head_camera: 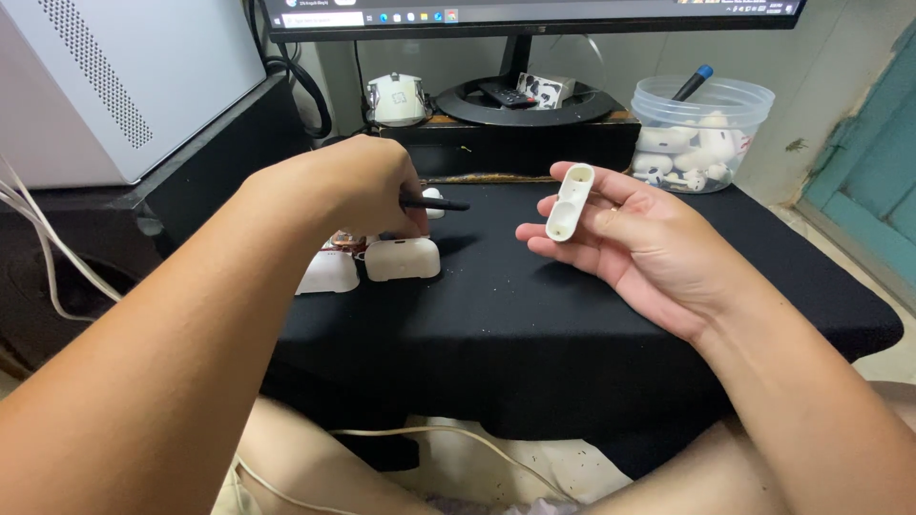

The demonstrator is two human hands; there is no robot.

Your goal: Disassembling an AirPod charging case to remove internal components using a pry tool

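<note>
My right hand [637,240] is turned palm up over the black cloth [534,305], and its fingers hold a small white oblong plastic shell [570,201] with two hollows. To the left, my left hand [358,186] is closed around a thin black tool [437,203] whose tip points right. Just below that hand lie a white earbud-case half [403,258] and a second white piece [328,273], with a bit of copper-coloured part between them. A small white part [434,195] sits behind the tool tip.
A clear plastic tub [699,133] with several white earbud parts and a blue-capped pen stands at the back right. Behind are a monitor stand [520,95], a small white device [397,98], and a grey computer case [124,76] at the left. A white cable [43,248] hangs at the left.
</note>
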